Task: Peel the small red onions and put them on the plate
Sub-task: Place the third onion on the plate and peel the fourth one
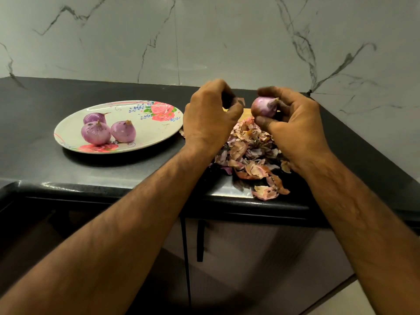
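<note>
Head view: the right hand holds an onion above the worktop, over its right half and nearer the back edge than the front. The fingers curl over the top of the onion and the thumb presses it from below. The onion's long axis lies roughly left to right, with the dry stem tip pointing right and slightly up, toward the palm. Its surface is glossy, pale purple with faint darker streaks, and bare of brown skin on the side that shows.

The left hand hangs just beside it, apart from the onion. Its fingers are curled, and thumb and forefinger pinch a small pinkish scrap of skin.

Under both hands, a loose heap of peels, brown, pink and lilac, runs to the worktop's front edge.

On the left half of the worktop sits an oval plate, cream with printed pink roses and small blue flowers. Three peeled bulbs crowd its left end: the back onion lies on its side, stem pointing right; the front onion and the third onion stand with stems up, touching each other.

Behind the worktop is a marble-look wall. Below it is a cabinet with a dark handle.
</note>
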